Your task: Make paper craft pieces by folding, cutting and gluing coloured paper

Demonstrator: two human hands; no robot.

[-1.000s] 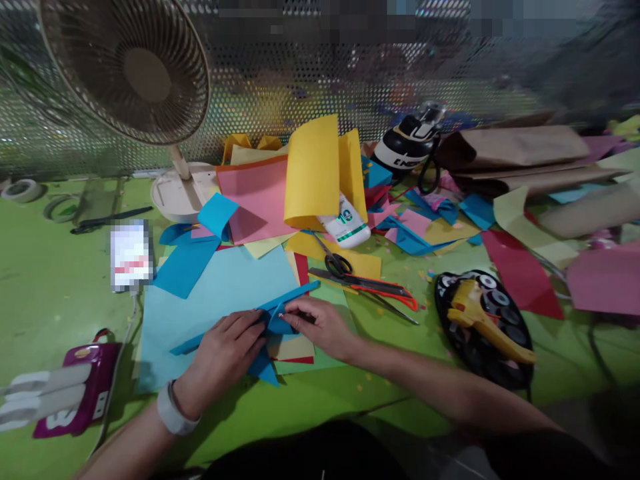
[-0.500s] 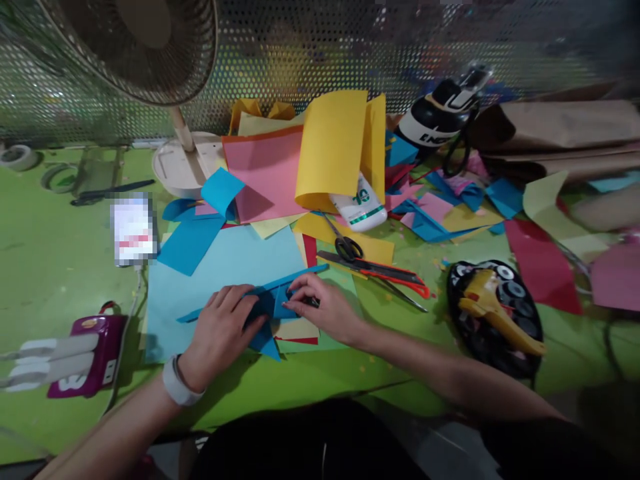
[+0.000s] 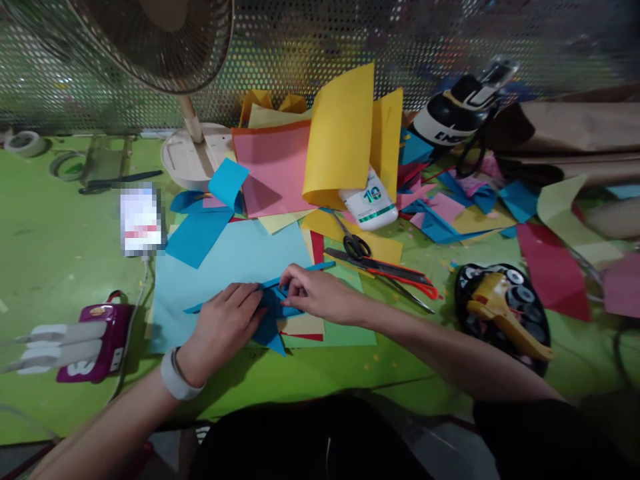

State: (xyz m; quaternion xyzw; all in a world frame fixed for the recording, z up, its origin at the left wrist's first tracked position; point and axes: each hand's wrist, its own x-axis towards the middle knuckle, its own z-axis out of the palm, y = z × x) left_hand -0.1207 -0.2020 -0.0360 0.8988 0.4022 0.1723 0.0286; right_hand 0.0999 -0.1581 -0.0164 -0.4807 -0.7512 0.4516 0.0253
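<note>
My right hand (image 3: 317,297) pinches a fold in the blue paper (image 3: 273,308) with fingers closed; my left hand (image 3: 225,327) presses it flat, fingers spread. It lies on the light blue sheet (image 3: 220,267), near centre. I judge folding partly done, creases remaining. Scissors (image 3: 385,267) lie just right.

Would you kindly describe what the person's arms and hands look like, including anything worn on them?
Both forearms are bare, with no sleeves in view. The left hand has a white band round its wrist. The right hand shows no band, ring or glove.
</note>
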